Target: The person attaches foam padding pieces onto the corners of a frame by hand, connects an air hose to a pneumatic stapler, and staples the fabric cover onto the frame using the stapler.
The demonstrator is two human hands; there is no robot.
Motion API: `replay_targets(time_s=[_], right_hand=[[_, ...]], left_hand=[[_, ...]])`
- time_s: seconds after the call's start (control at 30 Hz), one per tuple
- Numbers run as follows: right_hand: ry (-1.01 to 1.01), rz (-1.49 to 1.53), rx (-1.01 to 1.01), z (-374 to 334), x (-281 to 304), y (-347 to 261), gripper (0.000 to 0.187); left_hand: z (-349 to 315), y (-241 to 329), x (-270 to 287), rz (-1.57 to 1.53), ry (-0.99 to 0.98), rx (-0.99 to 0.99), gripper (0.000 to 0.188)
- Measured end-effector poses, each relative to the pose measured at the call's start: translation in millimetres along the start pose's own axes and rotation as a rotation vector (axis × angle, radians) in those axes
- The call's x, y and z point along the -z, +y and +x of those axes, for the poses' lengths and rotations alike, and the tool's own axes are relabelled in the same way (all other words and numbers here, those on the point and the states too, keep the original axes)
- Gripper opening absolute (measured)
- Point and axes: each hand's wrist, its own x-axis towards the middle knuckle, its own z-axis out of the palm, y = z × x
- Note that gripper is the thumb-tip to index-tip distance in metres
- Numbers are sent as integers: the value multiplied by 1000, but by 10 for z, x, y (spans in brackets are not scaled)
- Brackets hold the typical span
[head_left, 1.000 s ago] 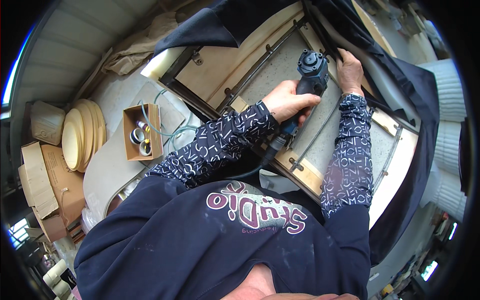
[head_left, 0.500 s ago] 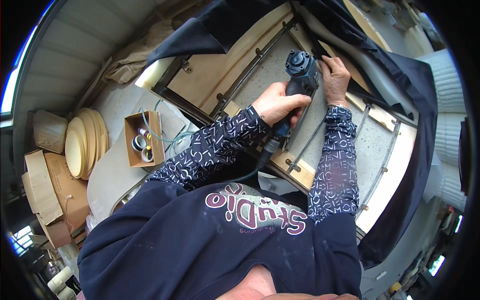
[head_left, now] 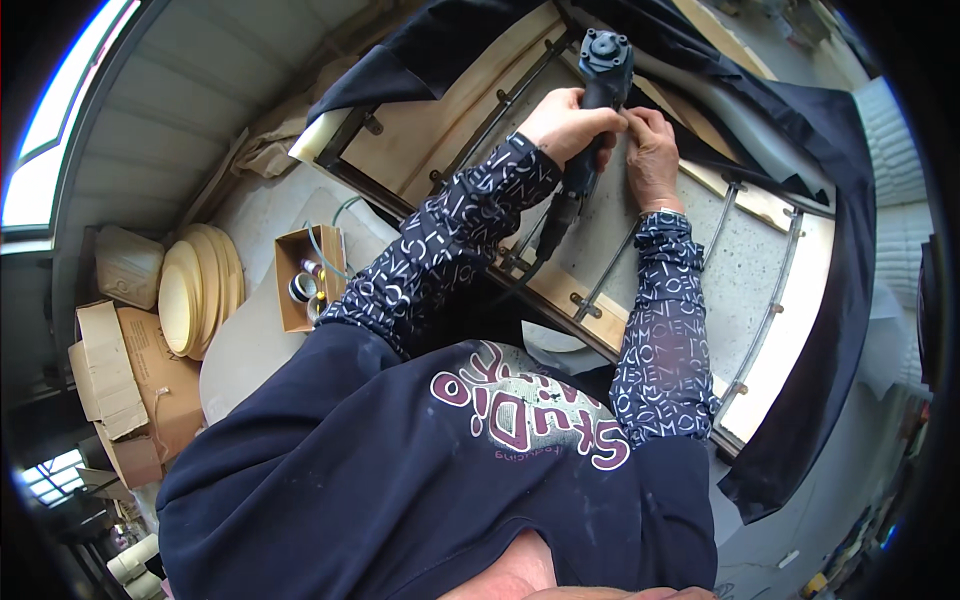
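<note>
My left hand (head_left: 570, 125) is closed round the handle of a blue and black air stapler (head_left: 606, 55), whose head points away from me. A hose runs from the handle's near end. Right beside the handle, my right hand (head_left: 652, 155) has its fingers pinched at the edge of black fabric (head_left: 690, 138), partly hidden by the fingers and tool. Both hands are over the far part of an upturned furniture frame (head_left: 790, 330) with pale wood panels, metal bars and a grey speckled surface showing between them. The stapler's nose is hidden underneath it.
Left of the frame, an open cardboard box (head_left: 292, 270) holds small rolls and bottles. Round pale discs (head_left: 195, 290) are stacked farther left, near a larger carton (head_left: 150, 380). Loose black cloth (head_left: 810, 420) hangs along the frame's right side. White wrapped rolls (head_left: 885, 150) stand beyond.
My left hand has carried the stapler farther away along the frame. My right hand has shifted slightly left, closing the gap to the tool. The whole view has turned a little.
</note>
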Motion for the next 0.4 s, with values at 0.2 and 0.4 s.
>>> replay_targets(time_s=[0.2,0.4], right_hand=[[48,-10,-15,-99,-79,110,35],[78,23,-25,-143,-115,172,25]], left_hand=[[439,-11,-122,245,-38,-16,20],[712,-58,-99,372,-80,106,23]])
